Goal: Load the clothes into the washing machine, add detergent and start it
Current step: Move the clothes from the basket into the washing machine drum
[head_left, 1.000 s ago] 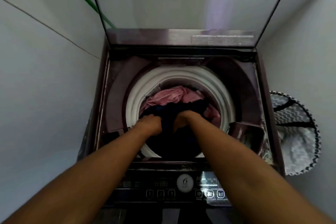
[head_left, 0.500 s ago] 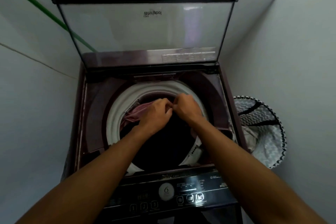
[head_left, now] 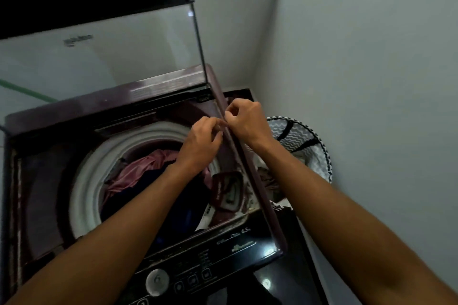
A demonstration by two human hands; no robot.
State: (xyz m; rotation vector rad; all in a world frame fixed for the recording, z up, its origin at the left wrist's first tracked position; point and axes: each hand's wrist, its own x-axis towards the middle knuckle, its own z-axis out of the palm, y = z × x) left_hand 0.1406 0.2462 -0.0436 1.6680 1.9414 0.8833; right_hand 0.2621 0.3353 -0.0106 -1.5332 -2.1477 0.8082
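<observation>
— Clothes (head_left: pixel 146 173) sit down in the drum of the washing machine (head_left: pixel 81 190), don't they? A pink piece on top, something dark blue under it?

— Yes, both lie inside the white drum ring, toward its near and right side. The glass lid (head_left: pixel 99 57) stands open, tilted up at the back.

— And the hands?

— Both are up over the right edge of the machine, almost touching each other. The left hand (head_left: pixel 200 141) hangs above the drum's far right rim with its fingers curled inward. The right hand (head_left: pixel 247 121) sits just past the maroon side rail, fingers bent in and thumb meeting them as in a pinch.

— Holding something?

— I can't tell. If anything is between the fingertips, it is too small or too blurred to make out. Neither hand touches the clothes.

— What else is around?

— A dark red detergent tray (head_left: pixel 228 192) is set in the right front corner of the tub opening. The control panel (head_left: pixel 198 270) with a round dial runs along the front. A laundry basket (head_left: pixel 302 141) with a zigzag pattern stands on the floor to the right, against the wall.
</observation>
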